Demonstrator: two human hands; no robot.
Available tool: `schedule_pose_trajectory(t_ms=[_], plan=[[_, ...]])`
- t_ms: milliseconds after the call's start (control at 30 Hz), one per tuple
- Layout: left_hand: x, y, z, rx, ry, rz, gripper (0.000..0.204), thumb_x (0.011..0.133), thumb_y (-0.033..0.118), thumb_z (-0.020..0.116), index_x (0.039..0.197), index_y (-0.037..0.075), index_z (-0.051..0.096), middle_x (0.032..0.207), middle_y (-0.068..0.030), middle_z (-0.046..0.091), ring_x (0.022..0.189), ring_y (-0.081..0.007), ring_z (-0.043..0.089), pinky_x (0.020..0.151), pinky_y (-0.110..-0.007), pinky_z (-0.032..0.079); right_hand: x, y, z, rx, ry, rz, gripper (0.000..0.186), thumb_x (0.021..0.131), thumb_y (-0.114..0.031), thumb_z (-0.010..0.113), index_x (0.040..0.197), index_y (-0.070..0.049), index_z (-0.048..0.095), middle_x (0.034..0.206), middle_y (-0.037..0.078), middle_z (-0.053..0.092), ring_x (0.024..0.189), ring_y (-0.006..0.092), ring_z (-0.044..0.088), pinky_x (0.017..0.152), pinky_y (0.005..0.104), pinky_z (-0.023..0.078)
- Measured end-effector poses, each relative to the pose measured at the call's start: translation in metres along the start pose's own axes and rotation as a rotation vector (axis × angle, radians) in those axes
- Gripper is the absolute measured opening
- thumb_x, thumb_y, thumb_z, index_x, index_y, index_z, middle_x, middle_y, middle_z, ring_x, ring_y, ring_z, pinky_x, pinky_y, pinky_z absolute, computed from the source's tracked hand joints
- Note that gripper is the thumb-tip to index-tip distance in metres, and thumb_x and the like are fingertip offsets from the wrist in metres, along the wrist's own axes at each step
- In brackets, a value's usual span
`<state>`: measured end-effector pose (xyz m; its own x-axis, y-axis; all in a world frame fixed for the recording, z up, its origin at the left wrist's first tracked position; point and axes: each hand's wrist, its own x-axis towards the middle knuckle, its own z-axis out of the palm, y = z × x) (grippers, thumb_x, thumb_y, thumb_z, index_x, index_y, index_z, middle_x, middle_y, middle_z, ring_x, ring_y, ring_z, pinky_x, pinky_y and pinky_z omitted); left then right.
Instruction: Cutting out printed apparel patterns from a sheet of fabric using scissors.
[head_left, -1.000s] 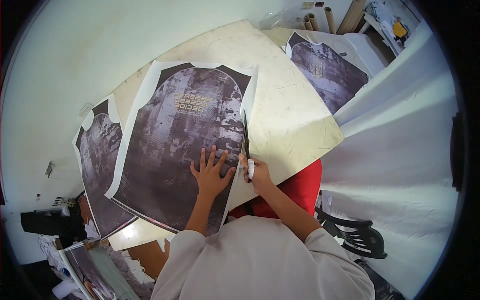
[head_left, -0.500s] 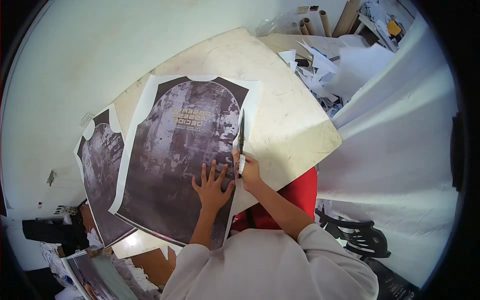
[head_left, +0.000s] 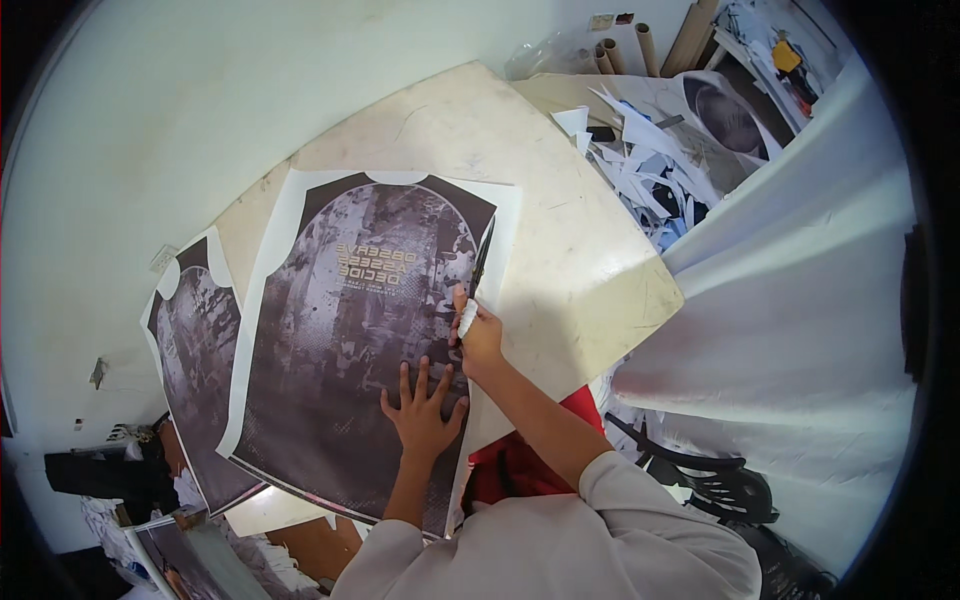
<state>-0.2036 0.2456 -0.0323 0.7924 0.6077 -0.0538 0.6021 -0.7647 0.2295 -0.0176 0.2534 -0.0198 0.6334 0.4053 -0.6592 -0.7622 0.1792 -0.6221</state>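
My right hand [head_left: 477, 332] is closed on scissors [head_left: 480, 258] with a dark blade and white-wrapped handle, lying along the right edge of a large printed sheet [head_left: 320, 350]. This sheet has a dark, mottled shirt-panel shape, white margins and gold lettering. Lower on the same sheet, my left hand [head_left: 425, 410] lies flat with its fingers spread, a short way left of the right edge. A similar, narrower printed piece [head_left: 195, 370] lies to the left. Both rest on a cream tabletop [head_left: 590, 270].
Beyond the table's right corner are white paper scraps [head_left: 640, 160] and a curled printed piece [head_left: 725, 115]. Cardboard tubes [head_left: 645, 50] stand behind. A white curtain [head_left: 780, 290] hangs right, above a black chair [head_left: 710, 485]. Red fabric [head_left: 580, 405] shows under the table edge.
My right hand with the scissors has moved forward along the sheet's edge. The printed panel at back right has shifted away, exposing scraps. The view has shifted, so the table appears lower.
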Motion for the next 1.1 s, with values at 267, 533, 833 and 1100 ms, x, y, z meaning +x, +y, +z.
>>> schedule_pose_trajectory(t_ms=[267, 533, 833, 1100], plan=[[0.001, 0.000, 0.008, -0.006, -0.013, -0.015, 0.061, 0.093, 0.059, 0.061, 0.151, 0.040, 0.055, 0.169, -0.0024, 0.036, 0.157, -0.0350, 0.025, 0.113, -0.076, 0.012, 0.039, -0.027, 0.005, 0.018, -0.002, -0.055, 0.038, 0.093, -0.041, 0.081, 0.080, -0.009, 0.066, 0.061, -0.002, 0.052, 0.047, 0.0112, 0.048, 0.044, 0.0288, 0.039], [-0.025, -0.011, -0.003, -0.053, 0.012, 0.072, 0.056, 0.090, 0.055, 0.066, 0.142, 0.036, 0.064, 0.163, -0.0038, 0.045, 0.155, -0.0333, 0.030, 0.112, -0.073, 0.016, 0.068, -0.073, -0.047, -0.159, -0.056, 0.012, 0.041, 0.085, -0.040, 0.088, 0.084, -0.012, 0.059, 0.067, -0.001, 0.051, 0.051, 0.0122, 0.049, 0.046, 0.0279, 0.040], [0.011, -0.038, -0.026, -0.053, 0.281, 0.029, 0.029, 0.096, 0.033, 0.064, 0.118, 0.016, 0.073, 0.147, -0.0067, 0.056, 0.144, -0.0355, 0.042, 0.110, -0.065, 0.020, -0.047, -0.133, -0.174, -0.564, -0.147, -0.023, 0.036, 0.091, -0.037, 0.082, 0.100, -0.004, 0.071, 0.065, -0.002, 0.055, 0.048, 0.0077, 0.049, 0.042, 0.0259, 0.038], [0.063, 0.008, -0.001, -0.010, 0.259, 0.024, 0.044, 0.101, 0.039, 0.059, 0.142, 0.024, 0.062, 0.149, -0.0059, 0.055, 0.145, -0.0343, 0.041, 0.107, -0.071, 0.026, -0.109, -0.099, -0.207, -0.746, -0.340, 0.154, 0.031, 0.098, -0.024, 0.072, 0.121, -0.003, 0.072, 0.076, -0.002, 0.061, 0.053, 0.0041, 0.049, 0.043, 0.0217, 0.037]])
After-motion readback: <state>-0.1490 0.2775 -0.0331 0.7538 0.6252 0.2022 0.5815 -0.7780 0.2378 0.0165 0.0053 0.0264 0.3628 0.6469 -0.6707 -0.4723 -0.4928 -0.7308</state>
